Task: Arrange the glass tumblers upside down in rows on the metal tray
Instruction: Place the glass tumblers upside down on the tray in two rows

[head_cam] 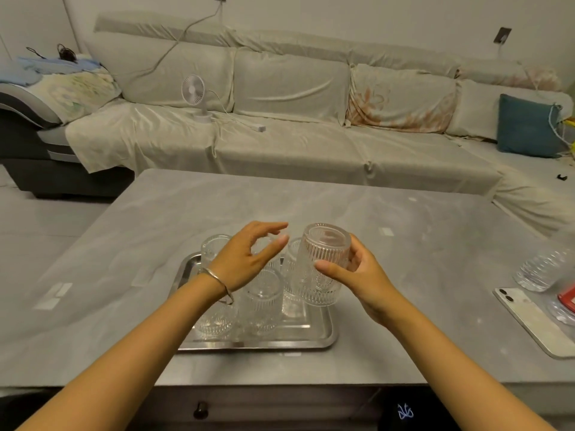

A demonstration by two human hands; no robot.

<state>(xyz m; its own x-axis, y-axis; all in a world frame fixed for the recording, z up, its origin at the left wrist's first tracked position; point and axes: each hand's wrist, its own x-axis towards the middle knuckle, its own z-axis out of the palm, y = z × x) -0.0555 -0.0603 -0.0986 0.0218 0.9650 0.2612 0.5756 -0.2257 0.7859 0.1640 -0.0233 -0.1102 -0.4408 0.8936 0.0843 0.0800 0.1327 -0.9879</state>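
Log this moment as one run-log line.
right hand: holds inverted tumbler above tray | left hand: open, empty | tray's near-right spot: free

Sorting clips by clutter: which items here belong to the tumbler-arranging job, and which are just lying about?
Job: ribbed clear glass tumbler held inverted in right hand; inverted tumblers on rectangular metal tray; open left hand.

Lying about: white smartphone, crumpled clear plastic bottle, white desk fan on sofa.
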